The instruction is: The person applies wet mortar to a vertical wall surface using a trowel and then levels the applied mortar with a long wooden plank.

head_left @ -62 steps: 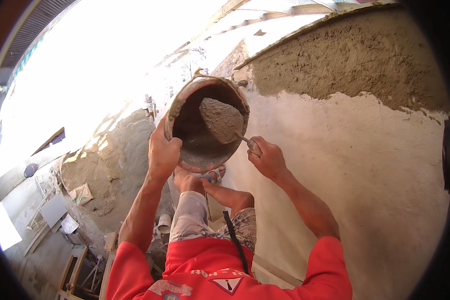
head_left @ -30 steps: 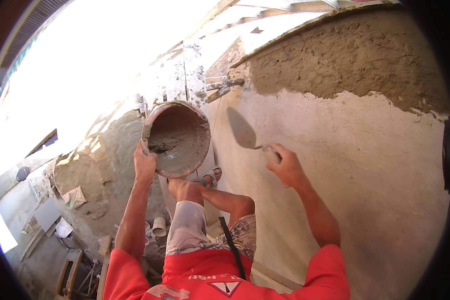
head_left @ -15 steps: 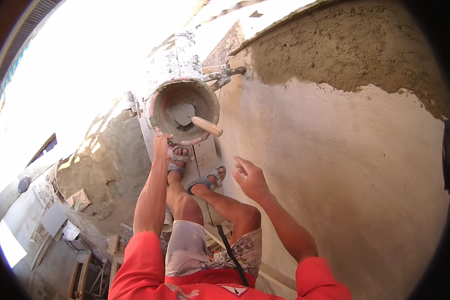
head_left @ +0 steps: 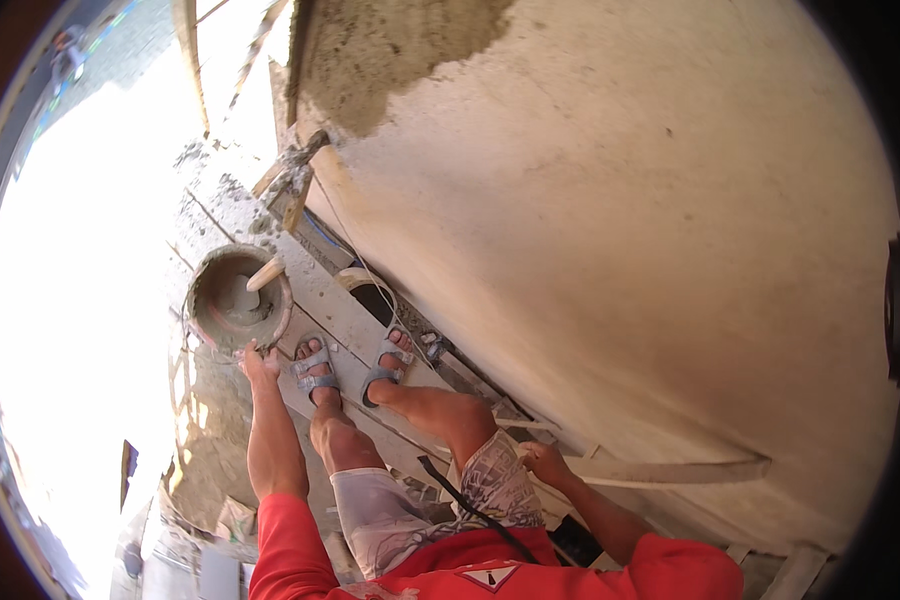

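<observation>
A round mortar bucket (head_left: 199,305), its inside coated with grey mix, stands on the planks at the left. In it lies a trowel, its blade in the mortar and its wooden handle (head_left: 266,273) leaning over the far right rim. My left hand (head_left: 259,362) is closed on the bucket's near rim. Beside my right thigh, close to a wooden strip, is my right hand (head_left: 546,464). Its fingers look bent, but they are too small and partly hidden to read; no tool shows in it.
My sandalled feet stand on splattered planks (head_left: 315,290). To the right rises a plastered wall (head_left: 620,220), with rough wet mortar (head_left: 390,50) at its top. A mortar-caked wooden joint (head_left: 295,170) juts up beyond the bucket. A pail (head_left: 370,295) sits in the gap beside the wall.
The view has swung and pulled back, so the bucket appears smaller and farther left. My right hand has come down from beside the wall to my thigh. My left hand stays at the rim.
</observation>
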Action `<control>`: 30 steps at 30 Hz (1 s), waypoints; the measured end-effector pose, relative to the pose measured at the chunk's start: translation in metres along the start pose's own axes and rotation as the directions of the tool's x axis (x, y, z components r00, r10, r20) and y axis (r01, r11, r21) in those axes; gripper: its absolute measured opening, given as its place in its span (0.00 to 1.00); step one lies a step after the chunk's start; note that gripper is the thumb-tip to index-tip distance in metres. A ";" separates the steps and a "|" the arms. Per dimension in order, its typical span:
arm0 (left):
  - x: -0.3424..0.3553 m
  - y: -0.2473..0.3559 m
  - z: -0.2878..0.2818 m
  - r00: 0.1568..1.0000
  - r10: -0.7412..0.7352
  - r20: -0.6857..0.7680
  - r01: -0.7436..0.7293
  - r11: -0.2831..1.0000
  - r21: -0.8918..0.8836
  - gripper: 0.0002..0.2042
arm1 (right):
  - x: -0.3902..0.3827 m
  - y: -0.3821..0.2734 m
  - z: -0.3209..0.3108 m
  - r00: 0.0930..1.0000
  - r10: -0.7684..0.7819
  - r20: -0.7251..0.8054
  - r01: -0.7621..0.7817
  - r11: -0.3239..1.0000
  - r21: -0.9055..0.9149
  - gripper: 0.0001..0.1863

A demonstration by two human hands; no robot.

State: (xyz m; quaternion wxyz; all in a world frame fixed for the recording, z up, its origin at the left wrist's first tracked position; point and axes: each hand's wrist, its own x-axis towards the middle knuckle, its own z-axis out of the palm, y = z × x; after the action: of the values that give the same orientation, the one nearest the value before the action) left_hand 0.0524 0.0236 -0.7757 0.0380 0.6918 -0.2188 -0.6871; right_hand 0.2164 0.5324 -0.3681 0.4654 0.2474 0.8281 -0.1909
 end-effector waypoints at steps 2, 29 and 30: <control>-0.026 0.034 -0.001 0.995 0.041 -0.094 -0.024 0.983 0.182 0.34 | -0.010 -0.006 0.002 1.000 0.023 -0.008 -0.022 0.996 0.084 0.27; -0.456 -0.112 0.078 0.000 -0.701 0.713 -0.950 0.223 0.220 0.28 | -0.099 0.261 0.007 0.515 0.719 -0.466 0.081 0.500 0.862 0.32; -0.465 -0.105 0.077 0.117 -0.683 0.721 -0.896 0.241 0.374 0.28 | -0.080 0.233 0.001 0.525 0.696 -0.490 0.074 0.536 0.841 0.32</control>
State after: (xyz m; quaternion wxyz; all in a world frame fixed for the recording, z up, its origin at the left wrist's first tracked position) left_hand 0.0227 0.3022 -0.3826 -0.4613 -0.1479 -0.6196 -0.6176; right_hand 0.3897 0.7003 -0.3192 -0.0824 0.6443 0.6985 -0.3003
